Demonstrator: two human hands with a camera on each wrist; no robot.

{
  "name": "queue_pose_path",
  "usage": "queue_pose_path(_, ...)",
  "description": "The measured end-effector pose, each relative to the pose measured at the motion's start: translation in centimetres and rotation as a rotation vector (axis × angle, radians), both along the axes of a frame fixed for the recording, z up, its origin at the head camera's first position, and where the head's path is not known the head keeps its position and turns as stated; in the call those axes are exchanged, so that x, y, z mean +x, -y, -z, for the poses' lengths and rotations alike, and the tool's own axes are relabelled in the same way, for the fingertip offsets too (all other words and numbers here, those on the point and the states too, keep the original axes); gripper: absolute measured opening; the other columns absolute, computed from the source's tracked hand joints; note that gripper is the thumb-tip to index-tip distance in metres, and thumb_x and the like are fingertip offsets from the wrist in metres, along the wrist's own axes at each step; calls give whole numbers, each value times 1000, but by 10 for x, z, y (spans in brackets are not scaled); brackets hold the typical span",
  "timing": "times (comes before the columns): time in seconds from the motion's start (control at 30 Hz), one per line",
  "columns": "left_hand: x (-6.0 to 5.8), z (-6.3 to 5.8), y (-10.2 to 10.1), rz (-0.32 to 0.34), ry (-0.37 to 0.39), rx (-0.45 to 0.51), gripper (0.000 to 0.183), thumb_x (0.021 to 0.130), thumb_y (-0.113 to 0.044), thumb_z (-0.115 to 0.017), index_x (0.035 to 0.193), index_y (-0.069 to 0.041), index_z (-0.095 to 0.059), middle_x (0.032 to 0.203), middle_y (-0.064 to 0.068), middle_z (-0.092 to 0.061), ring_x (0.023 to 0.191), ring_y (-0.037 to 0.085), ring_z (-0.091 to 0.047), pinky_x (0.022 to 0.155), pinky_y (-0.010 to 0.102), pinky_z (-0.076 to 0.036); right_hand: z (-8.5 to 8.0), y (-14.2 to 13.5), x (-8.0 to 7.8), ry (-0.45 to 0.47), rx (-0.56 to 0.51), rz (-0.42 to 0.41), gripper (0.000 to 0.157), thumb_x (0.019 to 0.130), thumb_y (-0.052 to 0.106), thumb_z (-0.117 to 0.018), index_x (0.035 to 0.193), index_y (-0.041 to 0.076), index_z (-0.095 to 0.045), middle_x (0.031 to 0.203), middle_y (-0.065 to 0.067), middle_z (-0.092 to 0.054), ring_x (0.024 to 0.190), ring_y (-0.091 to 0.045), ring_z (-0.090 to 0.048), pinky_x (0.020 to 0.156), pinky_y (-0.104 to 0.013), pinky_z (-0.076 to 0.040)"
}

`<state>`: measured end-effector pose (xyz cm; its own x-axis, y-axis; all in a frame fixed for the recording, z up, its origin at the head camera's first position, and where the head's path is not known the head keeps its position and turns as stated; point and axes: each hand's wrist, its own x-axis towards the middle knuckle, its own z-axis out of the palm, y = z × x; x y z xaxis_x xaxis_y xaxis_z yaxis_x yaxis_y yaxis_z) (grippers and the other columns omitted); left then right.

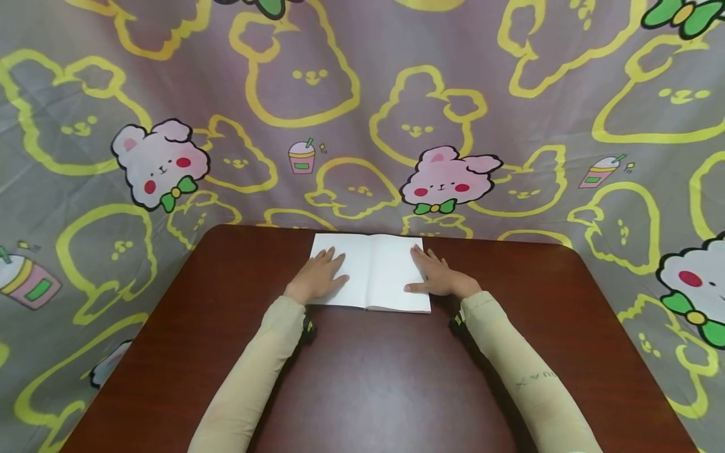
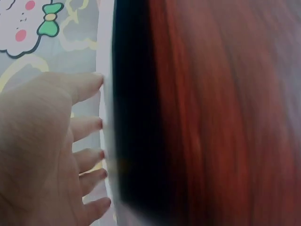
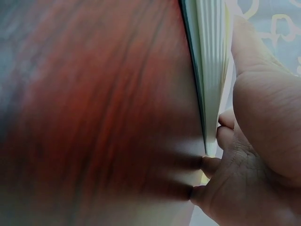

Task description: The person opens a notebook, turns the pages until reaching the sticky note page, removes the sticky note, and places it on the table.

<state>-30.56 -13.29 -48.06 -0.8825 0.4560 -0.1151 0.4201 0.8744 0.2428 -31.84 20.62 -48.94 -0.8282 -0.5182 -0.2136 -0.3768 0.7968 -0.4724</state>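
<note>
An open book with blank white pages lies flat near the table's far edge. On its left page rests my left hand, fingers spread and fairly straight. My right hand lies across the right page's outer edge, thumb and fingers extended. In the left wrist view, the fingertips of the left hand touch the thin white page edge. The right wrist view shows the stacked pages edge-on beside the right hand; some of its fingertips reach past them to the tabletop.
The brown wooden table has rounded far corners. Behind and beside it hangs a grey curtain printed with yellow outlines and cartoon rabbits. Dark wrist devices sit under both cream sleeves.
</note>
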Motion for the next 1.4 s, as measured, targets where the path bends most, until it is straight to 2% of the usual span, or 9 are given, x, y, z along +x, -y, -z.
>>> queue_pose_path(0.27,-3,2,-18,26,0,32,68,106,-51,-42,163,-17,-26,170,17,-11,156,41,-10,123,64,-11,-3,1,-2,-5,-27,3,109,93,52,-69,163,1,-2,171,-18,4,154,-49,8,116,-75,2)
queue_pose_path(0.5,-1,3,-21,38,113,48,71,106,-52,-43,164,-19,-21,170,18,-7,156,44,-6,122,66,-10,-4,-1,0,21,-22,-5,114,90,53,-72,162,1,0,171,-18,6,154,-49,9,117,-75,3)
queue_pose_path(0.67,-3,4,-21,35,147,81,72,106,-50,-44,164,-18,-18,170,18,-4,156,44,-3,123,66,-5,-1,-2,-2,-5,-31,-9,114,90,53,-72,162,0,-1,171,-19,4,154,-49,8,116,-75,2)
queue_pose_path(0.9,-11,28,-17,46,172,38,73,107,-55,-35,165,-23,-6,171,12,10,156,39,9,123,62,5,2,-4,-2,7,-34,-19,115,89,54,-72,162,0,-2,171,-19,3,154,-50,7,116,-76,0)
queue_pose_path(1.03,-14,35,-16,57,169,42,74,106,-59,-32,165,-25,-3,171,10,13,156,38,12,123,62,7,2,-5,0,12,-32,-15,115,89,54,-73,162,1,-1,171,-18,4,154,-49,8,116,-75,1)
queue_pose_path(1.4,-5,25,-21,24,174,74,74,106,-57,-36,166,-23,-7,171,12,9,157,37,11,123,60,9,-1,-7,0,37,-49,-23,116,89,53,-73,162,1,-1,171,-18,5,154,-49,10,116,-75,2)
